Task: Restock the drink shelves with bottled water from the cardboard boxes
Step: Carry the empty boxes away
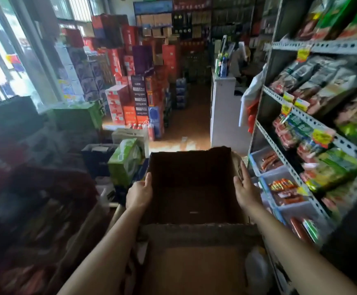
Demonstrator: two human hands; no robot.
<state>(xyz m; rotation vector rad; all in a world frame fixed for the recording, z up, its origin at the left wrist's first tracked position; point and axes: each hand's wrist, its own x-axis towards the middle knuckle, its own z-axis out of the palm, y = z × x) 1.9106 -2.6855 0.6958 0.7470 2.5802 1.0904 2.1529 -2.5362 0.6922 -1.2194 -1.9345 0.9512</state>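
Brown cardboard box [192, 192], open-topped and dark inside, held upright in the aisle.

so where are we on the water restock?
Done: the cardboard box looks empty, no bottles visible inside. In hand: left hand and right hand grip its side walls, carrying it down the aisle. Left: can't tell; no drink shelves in view, only snack shelves.

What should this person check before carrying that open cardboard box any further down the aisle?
1. Left hand grips the box's left wall: ok.
2. Right hand holds the right wall: ok.
3. Cardboard box has bottles left inside: not ok, none visible, interior looks empty.
4. Floor ahead passable: ok, open strip between the stacked cartons and the white counter.
5. Clearance from the snack shelf on the right: cannot tell.
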